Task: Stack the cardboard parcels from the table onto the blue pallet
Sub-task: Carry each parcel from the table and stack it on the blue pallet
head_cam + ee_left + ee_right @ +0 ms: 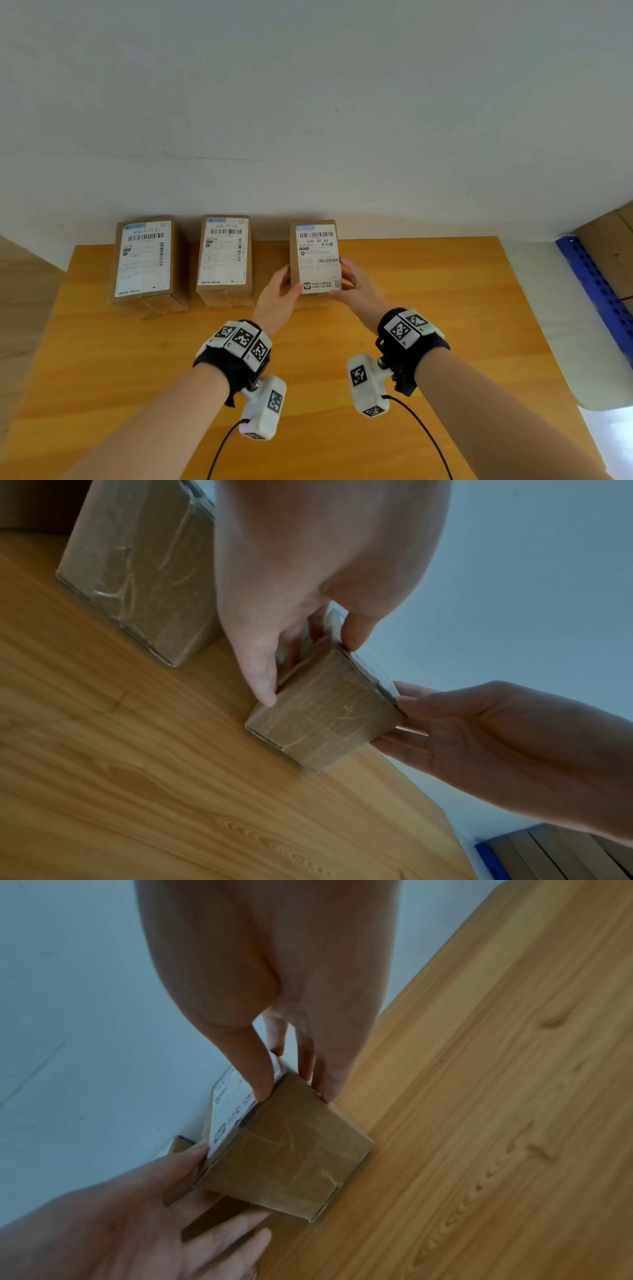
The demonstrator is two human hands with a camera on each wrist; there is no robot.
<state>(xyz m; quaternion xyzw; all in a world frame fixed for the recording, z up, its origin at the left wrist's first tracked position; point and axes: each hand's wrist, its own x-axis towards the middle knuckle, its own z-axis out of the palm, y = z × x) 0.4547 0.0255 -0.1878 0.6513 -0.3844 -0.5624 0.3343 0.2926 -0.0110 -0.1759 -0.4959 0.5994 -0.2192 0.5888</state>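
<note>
Three cardboard parcels with white labels stand in a row at the back of the wooden table [445, 308]. The right parcel [317, 257] [325, 718] [284, 1161] is held from both sides. My left hand [279, 294] [291, 631] grips its left side, thumb on the top edge and fingers down the side. My right hand [356, 286] [284, 1047] grips its right side the same way. The parcel's bottom touches the table. The middle parcel [224, 258] [137, 569] and the left parcel [145, 262] stand untouched. The blue pallet [596, 291] [486, 861] lies at the far right, below table level.
A white wall rises directly behind the parcels. Cardboard boxes [606, 246] sit on the pallet beyond the table's right edge. Cables hang from both wrist cameras over the table's near part. Bare wood spreads in front of the parcels.
</note>
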